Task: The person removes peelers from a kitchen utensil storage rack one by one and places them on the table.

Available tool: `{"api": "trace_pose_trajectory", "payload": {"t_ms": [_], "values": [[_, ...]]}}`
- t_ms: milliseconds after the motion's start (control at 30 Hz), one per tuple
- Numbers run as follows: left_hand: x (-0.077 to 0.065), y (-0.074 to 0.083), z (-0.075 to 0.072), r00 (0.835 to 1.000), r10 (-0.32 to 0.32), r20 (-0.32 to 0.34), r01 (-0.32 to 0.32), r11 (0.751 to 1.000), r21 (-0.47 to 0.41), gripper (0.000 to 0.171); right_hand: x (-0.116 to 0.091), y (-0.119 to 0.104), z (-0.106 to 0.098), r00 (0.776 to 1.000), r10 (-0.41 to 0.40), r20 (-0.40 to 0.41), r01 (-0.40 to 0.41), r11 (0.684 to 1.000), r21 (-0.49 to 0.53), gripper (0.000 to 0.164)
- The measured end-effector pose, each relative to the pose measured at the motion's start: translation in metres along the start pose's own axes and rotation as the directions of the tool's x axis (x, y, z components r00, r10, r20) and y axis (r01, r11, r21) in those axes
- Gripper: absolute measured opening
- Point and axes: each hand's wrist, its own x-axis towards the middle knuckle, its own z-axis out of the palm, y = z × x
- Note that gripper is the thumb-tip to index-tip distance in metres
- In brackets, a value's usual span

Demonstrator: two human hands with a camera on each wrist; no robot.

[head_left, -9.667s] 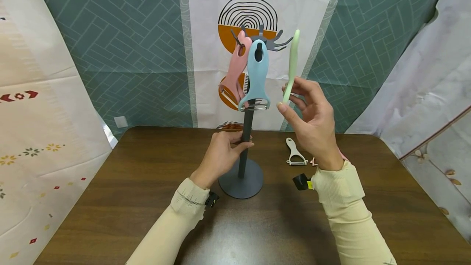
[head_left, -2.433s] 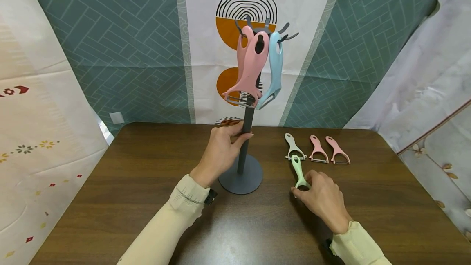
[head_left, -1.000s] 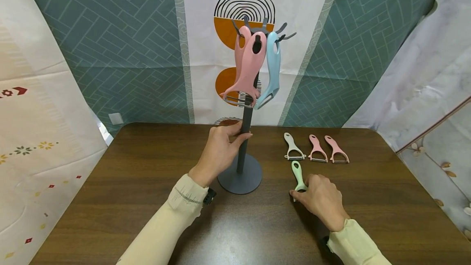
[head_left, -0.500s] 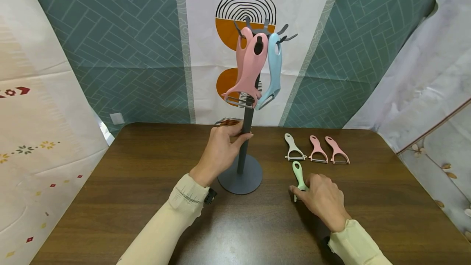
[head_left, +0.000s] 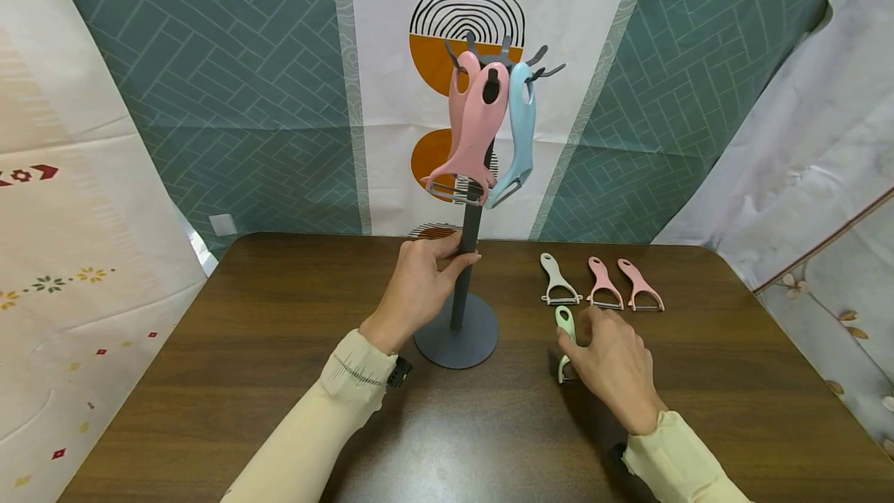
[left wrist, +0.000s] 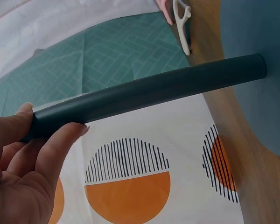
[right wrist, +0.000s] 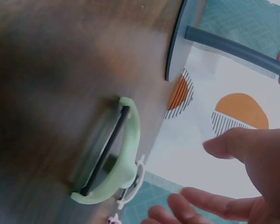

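Observation:
My left hand (head_left: 412, 293) grips the upright pole (head_left: 462, 293) of a dark grey stand between thumb and fingers. On the stand's hooks hang two pink peelers, one in front (head_left: 480, 119) and one behind (head_left: 455, 103), plus a light blue peeler (head_left: 522, 126) on the right. A light green peeler (head_left: 565, 322) lies on the table, its blade end towards me. Over it hovers my right hand (head_left: 618, 363), thumb and fingers spread apart. In the right wrist view a gap separates those fingers from the green peeler (right wrist: 130, 154).
Behind the green peeler lie a whitish peeler (head_left: 549, 264) and two pink ones, one nearer the stand (head_left: 598, 270) and one farther right (head_left: 632, 274). The stand's round base (head_left: 482, 344) rests on the brown table (head_left: 279, 379). Patterned cloth (head_left: 279, 99) hangs behind.
Earlier, the right hand held the green peeler up beside the hooks; it was laid down and has just been released. The rack has turned, bringing a pink peeler frontmost and the blue one rightward.

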Motion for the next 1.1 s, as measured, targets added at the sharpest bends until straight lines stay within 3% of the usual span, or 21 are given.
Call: {"api": "trace_pose_trajectory", "payload": {"t_ms": [200,433,833,1100], "values": [[0.000,0.000,0.000,1.000,0.000,-0.003,0.000,1.000,0.003,0.031,0.003,-0.005,0.000,0.992,-0.045,-0.120,0.055,0.995,0.079,0.027],[0.000,0.000,0.000,1.000,-0.003,-0.004,0.003,1.000,0.004,0.031,0.007,-0.014,-0.002,0.962,-0.133,-0.240,0.172,0.974,0.149,0.022],[0.000,0.000,0.000,1.000,-0.016,0.001,0.016,1.000,-0.006,0.031,0.010,-0.030,-0.007,0.931,-0.174,-0.319,0.254,0.940,0.228,0.024],[0.000,0.000,0.000,1.000,-0.016,0.001,0.016,1.000,-0.004,0.032,0.017,-0.036,-0.008,0.879,-0.278,-0.388,0.393,0.883,0.258,0.031]]}}
